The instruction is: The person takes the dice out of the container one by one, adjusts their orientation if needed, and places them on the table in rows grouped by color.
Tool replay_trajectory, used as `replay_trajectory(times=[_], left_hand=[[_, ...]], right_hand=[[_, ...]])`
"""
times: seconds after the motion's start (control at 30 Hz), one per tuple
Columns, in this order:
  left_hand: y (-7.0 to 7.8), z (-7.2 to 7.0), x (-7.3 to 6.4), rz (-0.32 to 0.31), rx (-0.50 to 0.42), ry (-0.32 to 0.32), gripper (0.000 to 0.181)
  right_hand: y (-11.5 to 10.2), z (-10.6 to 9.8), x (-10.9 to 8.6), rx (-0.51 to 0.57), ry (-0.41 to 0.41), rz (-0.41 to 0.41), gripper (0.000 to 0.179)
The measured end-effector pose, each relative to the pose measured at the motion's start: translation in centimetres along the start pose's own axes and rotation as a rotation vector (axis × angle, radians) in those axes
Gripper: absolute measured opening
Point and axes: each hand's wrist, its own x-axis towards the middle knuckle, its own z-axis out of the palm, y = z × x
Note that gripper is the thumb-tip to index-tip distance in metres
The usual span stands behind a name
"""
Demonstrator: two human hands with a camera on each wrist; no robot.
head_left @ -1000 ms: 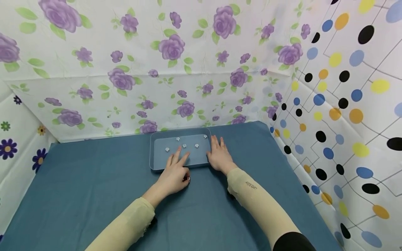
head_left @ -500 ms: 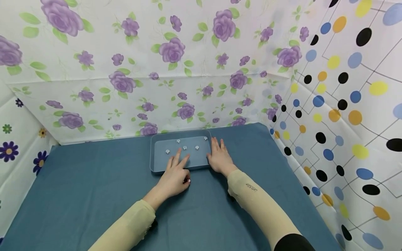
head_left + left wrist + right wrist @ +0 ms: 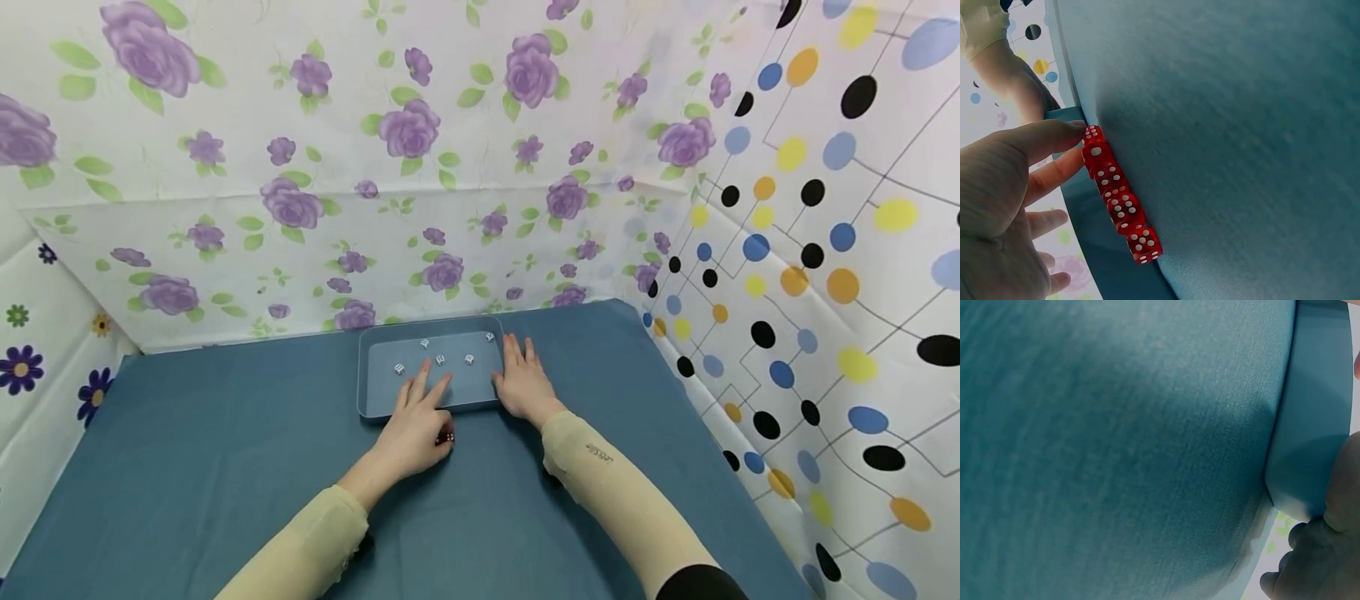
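Note:
A line of several red dice (image 3: 1127, 209) runs side by side on the blue cloth, along the near side of a blue-grey tray (image 3: 367, 392). My left hand (image 3: 412, 436) pinches the die at the right end (image 3: 1093, 134) between thumb and forefinger, its other fingers spread over the tray. From the head, that hand hides most of the line. Against the tray's right end rests my right hand (image 3: 525, 385), fingers stretched forward. In the right wrist view its thumb (image 3: 1342, 481) lies along the tray wall (image 3: 1310, 425).
Several white dice lie scattered in the tray, one (image 3: 440, 360) near my left fingertips and another (image 3: 490, 337) in the far right corner. Blue cloth (image 3: 225, 467) covers the table. Behind hangs a flowered sheet (image 3: 450, 217); a dotted sheet (image 3: 795, 350) hangs at the right.
The head view has shifted slightly, so the scene sits a little lower. Both hands keep nearly the same pose, and the white dice lie as before.

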Motion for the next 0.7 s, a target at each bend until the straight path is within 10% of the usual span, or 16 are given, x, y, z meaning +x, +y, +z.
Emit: replay_trajectory(times=[0.7], left_hand=[[-1.9,-1.8,-0.7,-0.043,-0.138,0.114,0.028]], right_hand=[[-0.4,-0.3,-0.3,-0.012,-0.002,-0.001,0.075]])
